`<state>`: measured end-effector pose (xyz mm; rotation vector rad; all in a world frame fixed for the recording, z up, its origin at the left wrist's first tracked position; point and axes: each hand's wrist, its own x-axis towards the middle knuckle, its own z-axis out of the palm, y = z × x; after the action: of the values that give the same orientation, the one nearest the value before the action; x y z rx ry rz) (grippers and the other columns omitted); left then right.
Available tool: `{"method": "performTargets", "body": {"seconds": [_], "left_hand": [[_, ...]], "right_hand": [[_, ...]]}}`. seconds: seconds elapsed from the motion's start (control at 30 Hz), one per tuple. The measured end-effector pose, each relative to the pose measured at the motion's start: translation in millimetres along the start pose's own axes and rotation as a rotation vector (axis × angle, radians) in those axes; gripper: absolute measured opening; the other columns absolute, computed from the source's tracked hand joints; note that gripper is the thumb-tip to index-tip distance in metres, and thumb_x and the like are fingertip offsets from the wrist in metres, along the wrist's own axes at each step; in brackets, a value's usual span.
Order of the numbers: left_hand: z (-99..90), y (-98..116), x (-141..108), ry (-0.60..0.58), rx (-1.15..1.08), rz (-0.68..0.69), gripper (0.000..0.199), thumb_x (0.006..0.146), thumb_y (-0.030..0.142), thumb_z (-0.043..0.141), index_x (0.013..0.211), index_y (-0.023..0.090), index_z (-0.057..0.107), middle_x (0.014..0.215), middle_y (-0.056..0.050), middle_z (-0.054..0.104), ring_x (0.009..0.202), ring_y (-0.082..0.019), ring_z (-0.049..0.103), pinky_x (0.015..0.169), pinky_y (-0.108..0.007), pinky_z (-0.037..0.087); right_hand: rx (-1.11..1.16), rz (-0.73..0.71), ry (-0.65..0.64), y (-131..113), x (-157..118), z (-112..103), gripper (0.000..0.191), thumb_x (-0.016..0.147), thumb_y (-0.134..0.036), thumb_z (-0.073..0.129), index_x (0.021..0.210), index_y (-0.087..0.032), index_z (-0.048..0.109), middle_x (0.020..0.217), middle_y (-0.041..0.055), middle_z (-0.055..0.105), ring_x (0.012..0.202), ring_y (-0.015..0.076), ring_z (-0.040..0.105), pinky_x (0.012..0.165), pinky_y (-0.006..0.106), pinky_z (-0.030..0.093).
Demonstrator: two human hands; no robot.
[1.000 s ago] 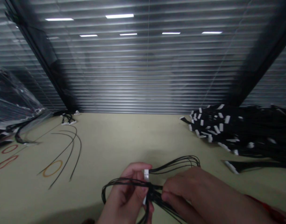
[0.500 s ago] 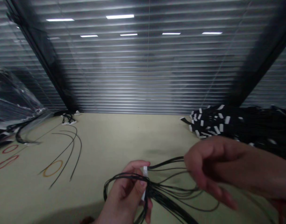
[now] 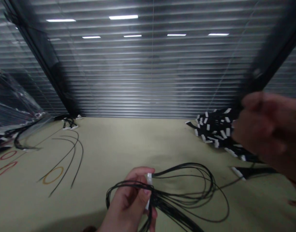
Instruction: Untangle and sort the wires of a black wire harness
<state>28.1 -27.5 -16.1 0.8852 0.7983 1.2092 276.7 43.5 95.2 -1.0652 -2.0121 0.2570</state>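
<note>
Since half a second ago, the right hand [image 3: 269, 129] has risen toward the right edge. Lower left, an orange band [image 3: 63, 170] lies on the worktop [image 3: 138, 141]. Bottom centre, the left hand [image 3: 128, 203] has its grip pinched on a white connector [image 3: 149, 178] and looping black wires [image 3: 174, 213]. Right, the other grip looks curled before the cable pile [image 3: 211, 129]; blur hides any contents.
</note>
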Motion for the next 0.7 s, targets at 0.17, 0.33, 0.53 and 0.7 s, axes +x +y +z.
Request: {"method": "performTargets", "body": {"seconds": [0.17,0.33,0.53,0.7], "left_hand": [[0.3,1,-2,-0.039,0.002,0.031,0.024,0.079,0.039,0.063,0.098,0.026,0.058,0.066,0.006,0.051,0.043,-0.004,0.051,0.039,-0.013,0.047],[-3.3,0,-3,-0.113,-0.002,0.085,0.016,0.082,0.034,0.061,0.097,0.029,0.06,0.069,0.006,0.049,0.045,-0.003,0.051,0.042,-0.012,0.048],[-3.4,0,-4,-0.083,0.027,0.056,0.02,0.081,0.037,0.062,0.098,0.027,0.059,0.068,0.005,0.048,0.048,-0.005,0.051,0.043,-0.015,0.05],[-0.8,2,-3,-0.098,0.022,0.063,0.018,0.082,0.036,0.061,0.098,0.027,0.058,0.069,0.006,0.047,0.046,-0.004,0.051,0.042,-0.015,0.049]], "right_hand": [[0.143,0.078,-0.427,-45,-24,55,0.019,0.082,-0.019,0.049,0.066,-0.022,0.057,0.055,-0.0067,0.056,0.046,0.0072,0.049,0.041,0.018,0.031],[-0.114,-0.056,-0.349,-47,-42,77,0.015,0.076,-0.009,0.053,0.066,-0.021,0.054,0.06,-0.0066,0.055,0.049,0.0092,0.046,0.045,0.022,0.027],[-0.156,-0.079,-0.364,-43,-43,75,0.015,0.08,-0.013,0.051,0.067,-0.021,0.053,0.059,-0.0054,0.055,0.052,0.0111,0.048,0.046,0.024,0.027],[-0.156,-0.076,-0.348,-44,-46,78,0.015,0.08,-0.013,0.05,0.069,-0.022,0.054,0.063,-0.0052,0.057,0.055,0.0118,0.05,0.049,0.024,0.03]]}}
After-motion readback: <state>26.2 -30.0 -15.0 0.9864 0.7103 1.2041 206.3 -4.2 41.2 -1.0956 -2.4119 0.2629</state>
